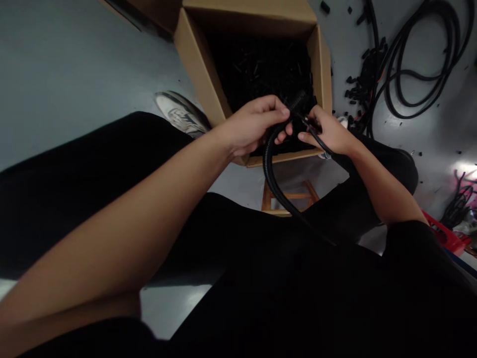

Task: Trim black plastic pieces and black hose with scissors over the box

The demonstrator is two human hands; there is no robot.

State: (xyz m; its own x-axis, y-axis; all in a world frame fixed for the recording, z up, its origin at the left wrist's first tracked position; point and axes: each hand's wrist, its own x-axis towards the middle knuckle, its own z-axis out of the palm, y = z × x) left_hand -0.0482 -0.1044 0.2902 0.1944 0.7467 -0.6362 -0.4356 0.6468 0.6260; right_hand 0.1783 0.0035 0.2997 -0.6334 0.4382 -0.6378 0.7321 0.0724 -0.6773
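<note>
My left hand (257,124) pinches a black corrugated tube (269,169) near its end, thumb against fingers. From there the tube curves down toward my lap, where it fades against dark clothing. My right hand (330,130) is just to the right, its fingers curled around a thinner black cable (319,141). Cable and tube come close together between the two hands; whether they are joined is too dark to tell. Both hands are above the near edge of an open cardboard box (201,74), which holds many small black pieces (261,64).
Coiled black hose (400,74) lies on the floor at the right, beside scattered black pieces (359,87). A wooden stool (290,196) stands below the box. My shoe (181,113) is left of it. A red plastic object (447,236) and tangled dark cables (460,204) sit at far right.
</note>
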